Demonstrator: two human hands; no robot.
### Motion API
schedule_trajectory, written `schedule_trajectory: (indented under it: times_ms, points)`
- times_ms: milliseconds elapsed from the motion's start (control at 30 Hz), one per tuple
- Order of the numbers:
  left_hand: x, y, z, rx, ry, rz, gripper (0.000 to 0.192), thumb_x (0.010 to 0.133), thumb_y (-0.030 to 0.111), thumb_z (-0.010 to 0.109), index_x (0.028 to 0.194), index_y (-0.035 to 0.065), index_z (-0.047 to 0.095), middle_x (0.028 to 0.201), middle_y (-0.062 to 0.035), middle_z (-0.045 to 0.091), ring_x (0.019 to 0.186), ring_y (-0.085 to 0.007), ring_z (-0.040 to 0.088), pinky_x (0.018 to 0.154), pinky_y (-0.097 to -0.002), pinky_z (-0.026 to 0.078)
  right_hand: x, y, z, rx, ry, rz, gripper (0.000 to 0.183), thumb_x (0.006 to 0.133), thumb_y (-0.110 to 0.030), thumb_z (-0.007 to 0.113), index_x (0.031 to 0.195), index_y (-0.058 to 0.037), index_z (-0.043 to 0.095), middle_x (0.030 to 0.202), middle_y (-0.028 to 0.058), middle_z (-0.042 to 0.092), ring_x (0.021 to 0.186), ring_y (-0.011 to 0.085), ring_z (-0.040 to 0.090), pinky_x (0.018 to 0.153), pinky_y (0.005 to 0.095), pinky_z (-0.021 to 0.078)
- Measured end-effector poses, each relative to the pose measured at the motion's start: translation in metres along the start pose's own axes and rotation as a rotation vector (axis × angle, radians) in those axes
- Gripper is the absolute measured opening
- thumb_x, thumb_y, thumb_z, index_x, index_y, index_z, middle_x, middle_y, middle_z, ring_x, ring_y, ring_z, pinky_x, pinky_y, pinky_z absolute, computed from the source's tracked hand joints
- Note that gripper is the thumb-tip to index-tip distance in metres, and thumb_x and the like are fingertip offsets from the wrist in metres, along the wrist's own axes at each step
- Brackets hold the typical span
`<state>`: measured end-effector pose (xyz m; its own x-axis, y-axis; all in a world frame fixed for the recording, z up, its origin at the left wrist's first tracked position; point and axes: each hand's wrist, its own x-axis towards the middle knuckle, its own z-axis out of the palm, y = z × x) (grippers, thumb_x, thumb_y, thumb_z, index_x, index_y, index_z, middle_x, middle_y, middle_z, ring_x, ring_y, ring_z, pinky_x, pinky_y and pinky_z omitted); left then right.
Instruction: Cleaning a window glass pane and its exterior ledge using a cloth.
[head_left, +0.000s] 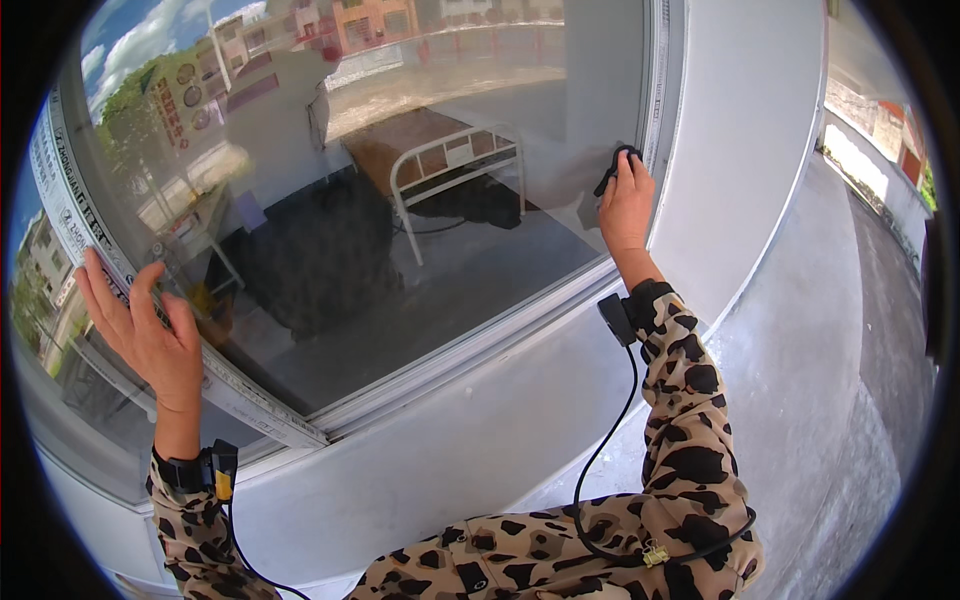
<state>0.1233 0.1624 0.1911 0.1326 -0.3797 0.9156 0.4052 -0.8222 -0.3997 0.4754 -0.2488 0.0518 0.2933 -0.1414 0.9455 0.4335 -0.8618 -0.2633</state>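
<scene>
My right hand (628, 202) presses a black cloth (616, 169) against the window glass (480, 292), near the right edge of the pane. My left hand (154, 337) rests with spread fingers on the white window frame's upright (97, 232), which carries printed protective film. Nothing is held in the left hand. Both wrists wear black straps with small devices and cables. The glass shows reflections of buildings, sky and my own figure.
Behind the glass stands a white metal bed frame (457, 157). Below the pane run the window's bottom track (465, 345) and a pale wall (450, 420). A white wall edge (742, 112) borders the window at right. A black cable (600, 450) hangs from my right wrist.
</scene>
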Motion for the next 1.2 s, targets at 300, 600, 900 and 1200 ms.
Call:
schedule_trajectory:
  times_ms: [300,600,900,1200]
  points:
    - [0.001,-0.002,0.003,0.025,0.013,0.034,0.027,0.079,0.005,0.058,0.104,0.0113,0.066,0.145,-0.0182,0.040,0.136,-0.0399,0.033,0.109,-0.0442,0.029,0.069,0.004,0.002,0.009,0.076,0.015,0.040,0.089,-0.009,0.055,0.128,-0.0041,0.054,0.130,0.0190,0.052,0.116,0.0381,0.047,0.100,0.0442,0.0395]
    - [-0.002,-0.007,0.004,0.061,0.025,0.047,0.026,0.078,0.007,0.060,0.102,0.0134,0.067,0.145,-0.0160,0.041,0.135,-0.0386,0.035,0.108,-0.0436,0.032,-0.118,0.029,0.028,-0.032,-0.158,0.402,0.036,0.085,-0.009,0.053,0.118,0.0049,0.056,0.123,0.0254,0.055,0.113,0.0416,0.051,0.099,0.0453,0.0403]
    - [-0.005,-0.008,0.005,0.060,0.016,-0.037,0.026,0.075,0.008,0.062,0.098,0.0180,0.069,0.142,-0.0141,0.044,0.132,-0.0395,0.038,0.108,-0.0435,0.032,-0.116,-0.026,-0.009,0.104,-0.434,0.506,0.031,0.078,-0.021,0.060,0.093,0.0056,0.062,0.094,0.0250,0.065,0.089,0.0418,0.062,0.080,0.0456,0.0497]
    - [-0.006,-0.015,0.008,0.018,0.083,-0.021,0.027,0.075,0.011,0.064,0.100,0.0205,0.069,0.142,-0.0122,0.045,0.131,-0.0383,0.040,0.106,-0.0445,0.035,-0.180,-0.195,-0.071,0.636,-0.699,-0.228,0.024,0.077,-0.010,0.067,0.099,-0.0014,0.061,0.096,0.0157,0.059,0.091,0.0351,0.059,0.080,0.0409,0.0503]
